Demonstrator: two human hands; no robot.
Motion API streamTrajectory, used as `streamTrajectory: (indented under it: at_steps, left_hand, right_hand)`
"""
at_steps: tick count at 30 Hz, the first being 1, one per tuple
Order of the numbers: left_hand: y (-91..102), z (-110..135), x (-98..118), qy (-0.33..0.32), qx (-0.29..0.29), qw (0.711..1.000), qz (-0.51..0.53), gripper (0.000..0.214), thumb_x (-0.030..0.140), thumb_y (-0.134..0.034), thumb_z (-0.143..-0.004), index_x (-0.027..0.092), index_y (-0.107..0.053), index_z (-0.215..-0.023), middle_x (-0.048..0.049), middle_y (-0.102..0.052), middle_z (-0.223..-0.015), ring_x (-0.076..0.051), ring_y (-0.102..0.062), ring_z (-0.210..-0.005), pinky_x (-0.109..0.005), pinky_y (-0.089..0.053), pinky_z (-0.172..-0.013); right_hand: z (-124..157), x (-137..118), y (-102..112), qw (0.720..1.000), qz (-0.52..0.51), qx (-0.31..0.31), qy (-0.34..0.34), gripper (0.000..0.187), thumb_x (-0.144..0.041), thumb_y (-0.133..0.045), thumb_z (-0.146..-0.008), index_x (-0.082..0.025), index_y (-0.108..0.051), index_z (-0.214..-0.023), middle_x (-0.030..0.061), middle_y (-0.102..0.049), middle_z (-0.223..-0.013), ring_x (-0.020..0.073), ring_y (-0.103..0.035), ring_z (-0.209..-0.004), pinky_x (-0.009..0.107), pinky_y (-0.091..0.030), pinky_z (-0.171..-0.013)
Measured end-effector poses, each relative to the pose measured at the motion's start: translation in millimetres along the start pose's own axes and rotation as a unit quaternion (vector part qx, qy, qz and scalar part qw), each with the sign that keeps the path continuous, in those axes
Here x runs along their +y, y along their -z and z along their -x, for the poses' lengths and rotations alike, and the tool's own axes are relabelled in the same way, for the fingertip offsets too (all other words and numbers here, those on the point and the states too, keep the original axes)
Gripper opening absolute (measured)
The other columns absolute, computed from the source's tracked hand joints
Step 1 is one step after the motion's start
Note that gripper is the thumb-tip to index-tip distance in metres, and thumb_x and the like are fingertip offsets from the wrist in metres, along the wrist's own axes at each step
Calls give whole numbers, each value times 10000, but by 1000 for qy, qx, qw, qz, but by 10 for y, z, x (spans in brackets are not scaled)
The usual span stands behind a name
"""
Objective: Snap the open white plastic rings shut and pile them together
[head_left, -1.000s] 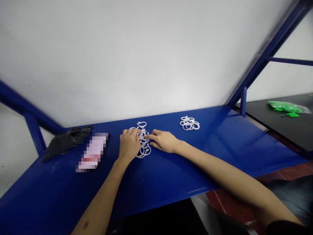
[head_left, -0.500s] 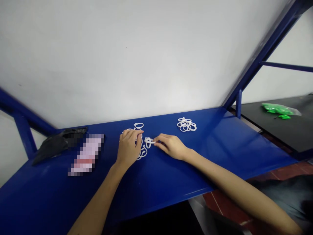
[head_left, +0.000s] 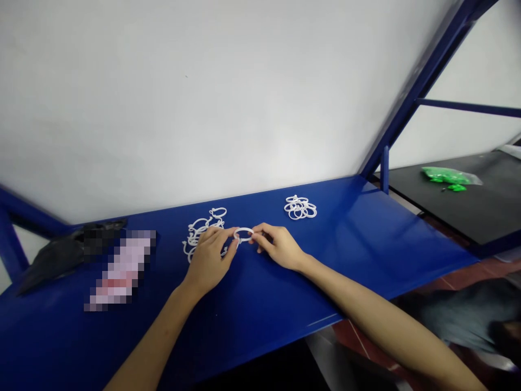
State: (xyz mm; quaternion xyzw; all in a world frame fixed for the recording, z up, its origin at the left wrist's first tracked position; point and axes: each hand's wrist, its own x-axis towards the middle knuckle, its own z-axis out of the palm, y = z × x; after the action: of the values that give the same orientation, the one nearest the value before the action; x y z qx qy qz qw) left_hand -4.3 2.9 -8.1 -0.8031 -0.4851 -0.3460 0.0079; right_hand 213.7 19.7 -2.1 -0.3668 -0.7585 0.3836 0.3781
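Note:
A single white plastic ring (head_left: pixel 243 234) is held between both of my hands just above the blue shelf (head_left: pixel 285 282). My left hand (head_left: pixel 209 258) pinches its left side and my right hand (head_left: pixel 277 247) pinches its right side. Behind my left hand lies a loose heap of white rings (head_left: pixel 201 227). A second, smaller pile of white rings (head_left: pixel 299 207) rests further right near the wall.
A dark cloth-like object (head_left: pixel 61 252) and a blurred pinkish packet (head_left: pixel 122 269) lie at the shelf's left. Blue frame posts (head_left: pixel 385 168) stand at the right. Beyond them a black table (head_left: pixel 468 209) carries a bag of green parts (head_left: pixel 448 176).
My right hand drew one ring out of the heap, and now both hands pinch it between them. The view has shifted so everything sits further left.

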Motion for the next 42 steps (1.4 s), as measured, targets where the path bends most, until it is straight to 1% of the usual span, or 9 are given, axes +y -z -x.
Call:
streamTrajectory:
  at_steps: [7, 11, 14, 17, 20, 25, 34, 39, 42]
  left_hand:
    - [41, -22, 37, 20, 49, 998, 32, 288, 374, -531, -992, 221, -661, -1198, -46, -742, -1019, -226, -653, -1006, -385, -518, -933]
    - [93, -35, 90, 34, 64, 996, 60, 243, 397, -549, -980, 230, -700, -1074, -43, -744, -1007, -213, -672, -983, -361, -538, -909]
    - [136, -45, 121, 48, 49, 993, 94, 221, 395, -564, -969, 248, -713, -1041, -35, -751, -1009, -206, -680, -965, -356, -550, -894]
    - [168, -54, 138, 94, 34, 985, 140, 228, 395, -574, -955, 264, -717, -1075, -30, -749, -1086, -195, -695, -930, -359, -560, -878]
    - [180, -61, 161, 154, 31, 971, 178, 288, 444, -556, -952, 265, -717, -1110, -34, -761, -1113, -203, -711, -947, -356, -563, -858]
    - [160, -68, 240, 223, -6, 954, 199, 373, 541, -583, -900, 225, -742, -1021, -42, -795, -906, -237, -740, -890, -328, -575, -752]
    - [42, 12, 237, 118, 21, 977, 175, 213, 381, -587, -933, 245, -749, -903, -18, -755, -896, -181, -720, -804, -305, -570, -766]
    - [42, 32, 217, 62, 6, 987, 149, 208, 285, -556, -942, 238, -734, -844, -15, -724, -833, -168, -692, -778, -292, -562, -770]
    - [31, 15, 209, 57, -16, 988, 141, 220, 316, -534, -961, 239, -738, -933, -28, -731, -888, -179, -693, -821, -307, -561, -792]
  right_hand:
    - [16, -86, -20, 999, -34, 15, -22, 235, -404, -537, -990, -194, -636, -1027, 10, -725, -844, 115, -677, -624, 232, -502, -631]
    - [10, -73, -23, 986, -159, -26, -47, 440, -589, -485, -974, -176, -636, -951, 40, -727, -860, 121, -681, -656, 260, -544, -672]
    - [-18, -50, -35, 958, -270, -32, -89, 460, -628, -648, -856, -174, -615, -917, 25, -719, -797, 123, -678, -635, 261, -563, -637]
    - [-38, -43, -47, 949, -297, 0, -108, 462, -526, -808, -737, -181, -622, -981, -14, -701, -743, 124, -675, -625, 278, -579, -650]
    - [-30, -40, -64, 960, -257, 53, -98, 378, -479, -798, -758, -183, -649, -941, -21, -690, -712, 125, -668, -629, 292, -583, -675]
    - [18, -53, -122, 973, -201, 98, -59, 333, -458, -778, -795, -192, -685, -971, -2, -699, -767, 131, -671, -686, 273, -557, -695]
    - [109, -100, -82, 996, -40, 50, 66, 178, -353, -641, -939, -192, -692, -884, 40, -701, -849, 157, -649, -760, 288, -516, -711]
    - [190, -67, -64, 988, 50, 2, 149, 190, -271, -508, -1013, -205, -683, -977, 58, -681, -922, 164, -653, -849, 300, -528, -793]
    - [178, -59, -95, 983, 79, 20, 166, 183, -260, -499, -1014, -218, -676, -1012, 58, -678, -947, 165, -655, -866, 301, -533, -805]
